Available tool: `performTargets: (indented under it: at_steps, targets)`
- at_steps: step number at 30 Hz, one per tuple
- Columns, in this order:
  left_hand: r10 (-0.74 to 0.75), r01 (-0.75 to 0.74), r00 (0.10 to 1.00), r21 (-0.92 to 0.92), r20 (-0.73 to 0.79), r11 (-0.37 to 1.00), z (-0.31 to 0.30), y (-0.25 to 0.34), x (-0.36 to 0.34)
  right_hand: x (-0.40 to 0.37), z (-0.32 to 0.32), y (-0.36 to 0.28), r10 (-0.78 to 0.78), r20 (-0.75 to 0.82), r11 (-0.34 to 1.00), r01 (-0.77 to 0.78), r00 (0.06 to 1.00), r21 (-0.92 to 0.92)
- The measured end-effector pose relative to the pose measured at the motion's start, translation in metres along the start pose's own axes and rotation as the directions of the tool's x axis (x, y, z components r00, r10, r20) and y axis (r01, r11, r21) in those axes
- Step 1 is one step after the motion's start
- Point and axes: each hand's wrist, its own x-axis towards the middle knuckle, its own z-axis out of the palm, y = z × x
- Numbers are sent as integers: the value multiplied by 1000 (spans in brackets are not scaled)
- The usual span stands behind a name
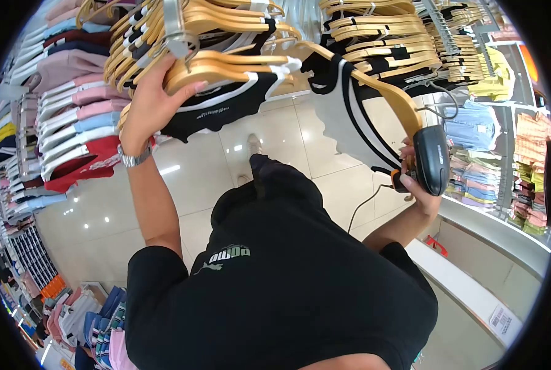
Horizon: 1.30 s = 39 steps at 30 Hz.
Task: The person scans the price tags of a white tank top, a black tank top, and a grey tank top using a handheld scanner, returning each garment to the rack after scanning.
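Below clothes rail's right end: barcode scanner (431,159), dark grey, gripped in right hand (414,185), fingers wrapped round handle, cable (365,206) trailing down. Tilted wooden hanger (386,92) with black-and-white top (343,117) angles out of row, lower end reaching scanner. Left hand (149,108), wristwatch (133,157) on wrist, closed on bunched hangers (214,61) near rail's left end. Tiled floor (189,179) beneath. Judgement: scanning of hung garments in hand; next calls for tag facing scanner, none visible.
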Motion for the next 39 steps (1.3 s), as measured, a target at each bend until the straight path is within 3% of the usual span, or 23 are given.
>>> performTargets:
  at_steps: [2, 5, 8, 10, 14, 16, 17, 19, 22, 23, 26, 29, 32, 34, 39]
  targets:
    - [28, -32, 995, -40, -99, 999, 10, -13, -5, -17, -16, 6, 29, -12, 999, -30, 1000, -43]
    - [230, -207, 928, 107, -294, 972, 18, -15, -22, -37, -16, -2, -5, -87, 996, -3, 996, -93]
    - [354, -271, 799, 235, -486, 933, 25, 3, -54, -62, -27, -6, -24, -26, 994, 22, 999, -103]
    - [336, -272, 775, 197, -536, 942, 41, 7, -85, -73, -30, -9, -39, 61, 991, 47, 997, -127]
    - [207, -244, 888, -38, -411, 969, 62, 27, -137, -75, -39, -10, -149, 323, 961, 214, 935, -176]
    - [247, -275, 909, -37, -336, 961, 65, 29, -152, -71, -27, -8, -204, 389, 969, 243, 898, -52]
    - [236, -264, 916, -47, -324, 963, 65, 29, -160, -67, -21, -11, -158, 435, 985, 175, 887, 2]
    - [210, -241, 931, -70, -297, 968, 64, 29, -173, -53, 10, -11, -171, 396, 981, 194, 902, -19]
    - [99, -154, 966, -220, -240, 963, 55, 12, -190, -31, 60, -27, -184, 409, 972, 103, 894, 211]
    - [-76, -18, 972, -390, -224, 921, 52, 10, -199, -19, 60, -20, -162, 484, 982, 95, 860, 161]
    - [-161, -86, 932, -632, -324, 770, 50, -40, -214, 15, 81, -25, -82, 669, 985, -43, 739, 168]
    - [-241, -149, 898, -769, -369, 622, 37, -40, -223, 42, 122, -31, -196, 682, 961, 1, 705, 276]
    - [-334, -116, 886, -852, -321, 510, 30, -54, -229, 69, 151, -34, -231, 713, 952, 2, 662, 307]
    - [-363, -124, 865, -850, -346, 513, 26, -51, -226, 83, 169, -32, -222, 675, 935, -42, 704, 351]
    - [-417, -94, 833, -835, -364, 541, 16, -51, -214, 113, 184, -34, -142, 692, 974, -26, 708, 226]
